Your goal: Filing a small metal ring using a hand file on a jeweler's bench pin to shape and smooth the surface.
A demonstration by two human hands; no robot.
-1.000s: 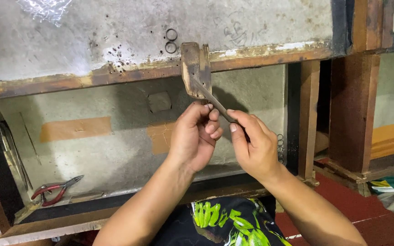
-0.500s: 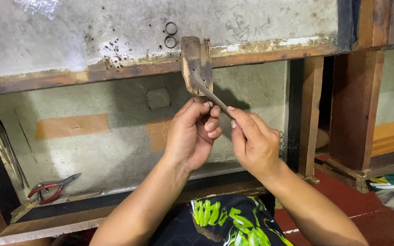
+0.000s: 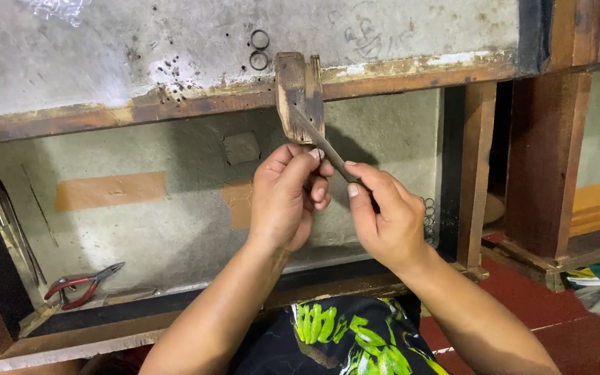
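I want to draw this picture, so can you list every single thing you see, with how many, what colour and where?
Metal rod: one, dark grey, slanting between both hands.
Wooden block: one, brown, worn, at the workbench edge, at the rod's upper end.
Workbench top: one, grey, stained, across the top.
Rings: two, dark, on the bench top.
Pliers: one, red handles, lower shelf, left.
Tape patches: two, orange, back panel.
Wooden posts: brown, right.
Floor: red, lower right.
Left hand: fingers on the rod.
Right hand: gripping the rod's lower end.

Workshop, worn workbench [image 3: 175, 104], red-handled pliers [image 3: 81, 285]
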